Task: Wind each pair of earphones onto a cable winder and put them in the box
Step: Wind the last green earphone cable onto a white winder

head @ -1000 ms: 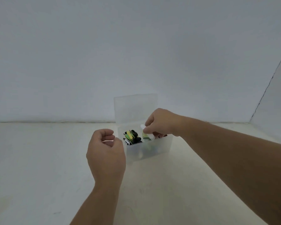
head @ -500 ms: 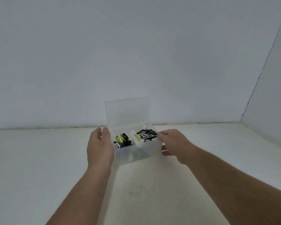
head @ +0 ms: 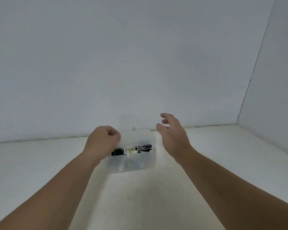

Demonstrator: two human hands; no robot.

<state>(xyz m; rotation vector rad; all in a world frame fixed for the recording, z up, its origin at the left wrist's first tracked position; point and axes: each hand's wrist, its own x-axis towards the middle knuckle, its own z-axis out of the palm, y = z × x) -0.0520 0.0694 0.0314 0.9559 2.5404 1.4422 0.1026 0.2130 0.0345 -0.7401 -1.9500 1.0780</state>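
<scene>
Since the lid (head: 136,138) lies tilted halfway over the box (head: 140,165), its long edge running left to right, closing it looks to turn on the left hand (head: 103,141), whose fingers curl round the lid's left end. Wound earphones (head: 131,151) show inside the box on the table (head: 140,205), beneath the blurred lid. The right hand (head: 173,136) hovers just beside the lid's right end, fingers spread, holding nothing.
</scene>
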